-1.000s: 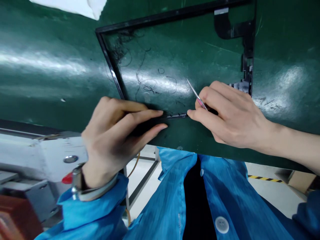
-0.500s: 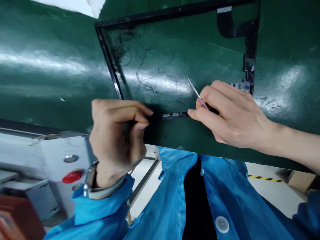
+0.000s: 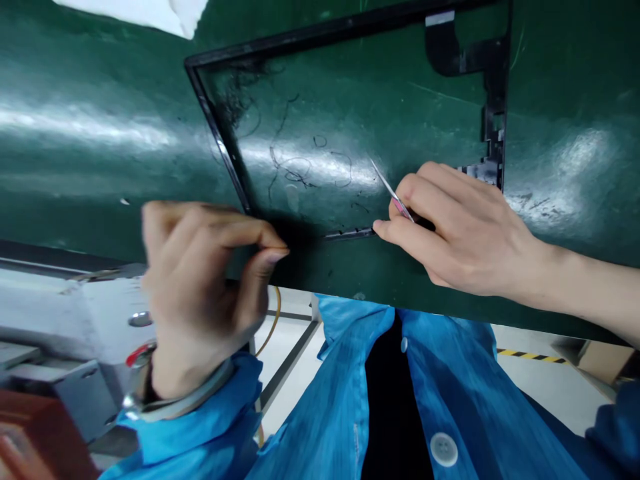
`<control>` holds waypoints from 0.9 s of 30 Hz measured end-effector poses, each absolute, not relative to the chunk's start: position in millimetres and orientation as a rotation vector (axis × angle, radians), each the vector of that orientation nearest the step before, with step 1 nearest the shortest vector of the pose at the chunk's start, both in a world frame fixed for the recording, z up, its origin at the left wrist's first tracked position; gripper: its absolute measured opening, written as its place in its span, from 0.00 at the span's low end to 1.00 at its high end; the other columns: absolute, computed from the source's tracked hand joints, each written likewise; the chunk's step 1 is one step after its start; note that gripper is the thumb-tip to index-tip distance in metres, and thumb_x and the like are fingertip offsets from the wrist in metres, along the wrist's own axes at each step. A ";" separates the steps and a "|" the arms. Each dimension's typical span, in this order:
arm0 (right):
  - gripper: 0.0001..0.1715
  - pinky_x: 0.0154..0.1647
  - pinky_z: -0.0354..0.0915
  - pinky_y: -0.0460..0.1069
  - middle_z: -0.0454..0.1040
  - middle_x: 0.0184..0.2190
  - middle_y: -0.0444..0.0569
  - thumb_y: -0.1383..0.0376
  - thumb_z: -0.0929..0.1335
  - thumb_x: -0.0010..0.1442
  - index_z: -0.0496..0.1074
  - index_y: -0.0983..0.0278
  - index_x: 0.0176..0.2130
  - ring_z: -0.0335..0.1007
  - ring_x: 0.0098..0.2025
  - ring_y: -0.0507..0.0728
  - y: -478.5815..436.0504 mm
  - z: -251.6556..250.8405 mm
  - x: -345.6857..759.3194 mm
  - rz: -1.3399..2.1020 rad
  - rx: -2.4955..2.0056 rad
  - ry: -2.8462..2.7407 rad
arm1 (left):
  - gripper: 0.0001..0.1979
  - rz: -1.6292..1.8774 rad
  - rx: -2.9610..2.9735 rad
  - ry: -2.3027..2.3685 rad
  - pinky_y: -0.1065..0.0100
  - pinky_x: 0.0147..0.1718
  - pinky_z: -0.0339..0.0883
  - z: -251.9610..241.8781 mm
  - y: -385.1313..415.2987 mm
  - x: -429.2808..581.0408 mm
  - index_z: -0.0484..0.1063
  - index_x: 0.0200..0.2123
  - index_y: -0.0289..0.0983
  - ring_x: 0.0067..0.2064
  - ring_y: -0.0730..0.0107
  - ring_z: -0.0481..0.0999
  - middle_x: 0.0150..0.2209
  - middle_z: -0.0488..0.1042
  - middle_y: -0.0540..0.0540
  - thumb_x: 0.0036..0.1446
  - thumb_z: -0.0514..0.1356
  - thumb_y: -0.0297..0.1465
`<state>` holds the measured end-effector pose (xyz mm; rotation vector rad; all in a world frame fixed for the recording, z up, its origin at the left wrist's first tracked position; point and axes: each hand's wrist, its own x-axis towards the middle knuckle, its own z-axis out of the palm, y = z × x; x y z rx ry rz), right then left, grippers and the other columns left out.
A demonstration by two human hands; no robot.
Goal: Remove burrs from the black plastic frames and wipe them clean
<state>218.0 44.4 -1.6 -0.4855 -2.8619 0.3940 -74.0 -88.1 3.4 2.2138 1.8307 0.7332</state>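
Note:
A thin black rectangular frame [image 3: 220,143] lies flat on the green table [image 3: 100,133]. My right hand [image 3: 460,227] rests on the frame's near edge, its fingers closed on slim tweezers [image 3: 393,192] with a pink grip. The forefinger presses the near strip [image 3: 350,233]. My left hand [image 3: 200,280], blurred by motion, sits at the frame's near left corner with thumb and forefinger pinched together; what they pinch is too small to make out. Thin black strands [image 3: 295,167] lie inside the frame.
A black flex part [image 3: 450,50] joins the frame's far right side. White cloth [image 3: 150,13] lies at the table's far edge. Below the table's left end stands a grey machine housing with a red button [image 3: 137,353]. My blue coat [image 3: 400,400] fills the foreground.
My left hand lifted its flat fingers off the frame's near edge, curled them into a pinch and drew back leftward toward me. My right hand stayed put.

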 end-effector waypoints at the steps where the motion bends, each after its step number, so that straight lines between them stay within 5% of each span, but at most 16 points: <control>1: 0.30 0.54 0.83 0.54 0.84 0.56 0.52 0.71 0.52 0.83 0.80 0.68 0.47 0.82 0.54 0.56 44.3 -2.1 218.7 0.382 -0.479 -2.838 | 0.07 0.721 2.241 1.852 0.53 0.51 0.67 5.5 -88.4 -77.1 0.78 0.41 0.44 0.40 0.61 0.78 0.38 0.82 0.50 0.76 0.64 0.37; 12: 0.29 0.52 0.82 0.53 0.83 0.53 0.53 0.72 0.53 0.83 0.80 0.68 0.46 0.81 0.50 0.55 44.2 -3.6 222.4 0.334 -0.459 -2.827 | 0.05 0.635 2.253 1.787 0.56 0.45 0.71 5.4 -85.0 -59.7 0.81 0.46 0.47 0.42 0.61 0.81 0.44 0.86 0.49 0.71 0.73 0.32; 21: 0.28 0.51 0.83 0.52 0.83 0.53 0.53 0.69 0.54 0.84 0.80 0.68 0.46 0.80 0.51 0.55 44.6 -5.9 224.8 0.299 -0.437 -2.794 | 0.07 0.443 2.121 1.510 0.59 0.37 0.67 24.6 -50.8 -68.0 0.79 0.41 0.45 0.38 0.63 0.74 0.37 0.80 0.50 0.75 0.66 0.39; 27: 0.29 0.52 0.83 0.53 0.83 0.55 0.53 0.68 0.53 0.85 0.80 0.68 0.47 0.80 0.52 0.55 42.8 -7.4 224.3 0.309 -0.458 -2.790 | 0.04 0.363 2.279 1.385 0.61 0.35 0.65 22.9 -43.3 -77.9 0.75 0.42 0.44 0.36 0.64 0.70 0.37 0.77 0.50 0.74 0.63 0.33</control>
